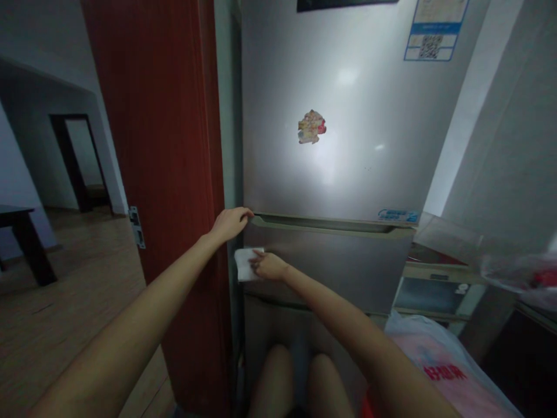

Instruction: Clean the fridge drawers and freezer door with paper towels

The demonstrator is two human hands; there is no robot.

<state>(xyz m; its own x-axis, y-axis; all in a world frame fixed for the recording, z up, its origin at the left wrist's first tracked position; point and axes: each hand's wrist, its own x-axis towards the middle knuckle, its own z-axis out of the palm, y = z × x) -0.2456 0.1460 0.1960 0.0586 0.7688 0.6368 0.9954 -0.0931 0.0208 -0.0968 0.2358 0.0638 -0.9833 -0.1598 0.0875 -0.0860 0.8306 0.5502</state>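
In front of me stands a silver refrigerator (282,174) with stacked doors. My left hand (230,224) is at its left side, fingers bent over the edge of the middle door (331,261) by the top corner. Lower down and a little to the right, my right hand (270,266) presses a white cloth (246,266) flat against the left part of that same door. The cloth's left end reaches the door's side edge. Part of it is hidden under my fingers.
A reddish-brown wooden door (169,145) stands open close on the left. At the lower right lies a white plastic bag (439,354) with red print, near a cabinet (435,293). A worn sticker (311,128) is on the upper refrigerator door. My knees (278,371) are near the bottom door.
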